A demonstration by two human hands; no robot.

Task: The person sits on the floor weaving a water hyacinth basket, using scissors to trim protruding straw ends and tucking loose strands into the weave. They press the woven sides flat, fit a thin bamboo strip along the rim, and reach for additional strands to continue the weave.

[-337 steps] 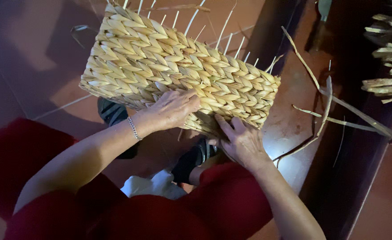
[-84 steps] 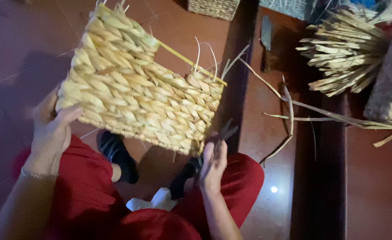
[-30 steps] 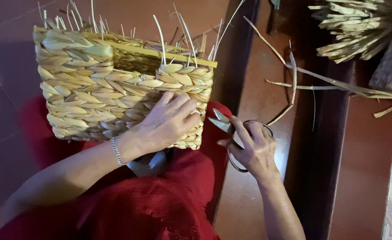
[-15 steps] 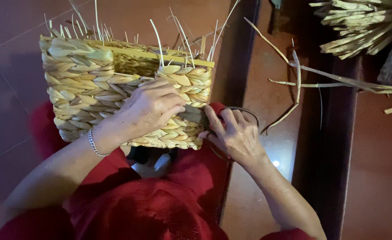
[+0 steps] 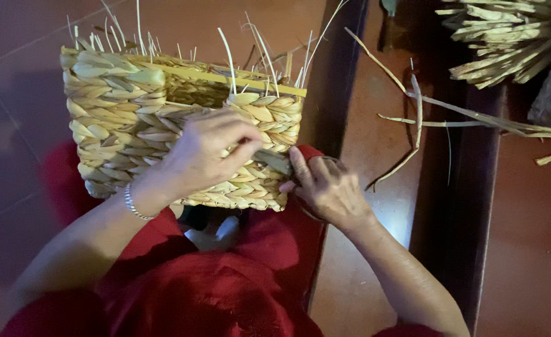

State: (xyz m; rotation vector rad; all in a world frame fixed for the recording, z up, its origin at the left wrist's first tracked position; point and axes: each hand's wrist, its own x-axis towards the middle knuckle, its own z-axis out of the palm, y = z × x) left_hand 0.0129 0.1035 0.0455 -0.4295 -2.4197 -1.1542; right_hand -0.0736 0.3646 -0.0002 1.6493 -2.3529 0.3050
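The left hand [image 5: 210, 150] is lying curled over the woven basket [image 5: 132, 118] in the upper left of the frame, fingers [image 5: 247, 146] bent, gripping a flat strand. The right hand [image 5: 328, 187] is pressing against the basket's lower right corner, fingers partly clenched; what it is holding is hidden. Loose straw strips [image 5: 413, 118] are lying on the red tiled floor [image 5: 375, 75] at upper right.

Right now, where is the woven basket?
In the head view the woven basket sits upper left, resting on the person's red-clad lap, with the left hand laid across its front wall and the right hand at its lower right corner.
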